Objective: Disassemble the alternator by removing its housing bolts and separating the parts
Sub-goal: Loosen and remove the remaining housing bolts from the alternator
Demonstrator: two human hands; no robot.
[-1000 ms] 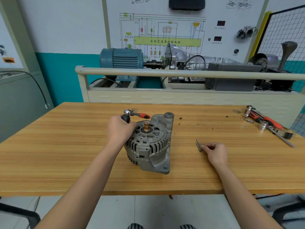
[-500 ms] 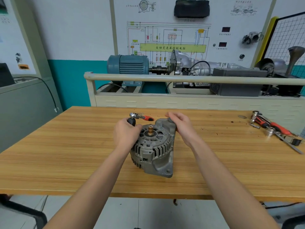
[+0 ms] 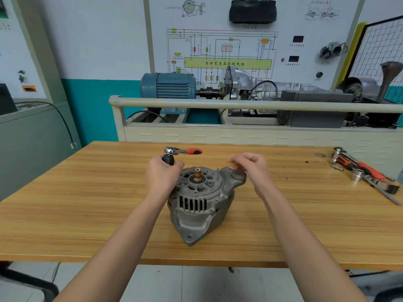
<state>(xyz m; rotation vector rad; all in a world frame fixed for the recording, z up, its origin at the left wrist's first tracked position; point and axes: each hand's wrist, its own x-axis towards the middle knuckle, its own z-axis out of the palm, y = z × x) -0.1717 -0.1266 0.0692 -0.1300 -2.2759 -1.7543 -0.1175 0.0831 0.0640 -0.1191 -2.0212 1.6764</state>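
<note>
Here, bench: I see a wood-grain tabletop [image 3: 87,214] bearing the alternator [image 3: 200,203].
Room: transmission trainer board [image 3: 226,51] behind.
Left hand [image 3: 162,175]: fingers wrapped around a black handle [image 3: 168,159].
Right hand [image 3: 250,168]: curled, blurred; grip unclear.

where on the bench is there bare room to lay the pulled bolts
Bare wood lies left of the alternator and between the right hand and the tool pile. Crowded: behind the left hand, by the ratchet.

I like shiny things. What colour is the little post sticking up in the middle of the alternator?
Coppery gold, the shaft on the grey alternator; head view.
</note>
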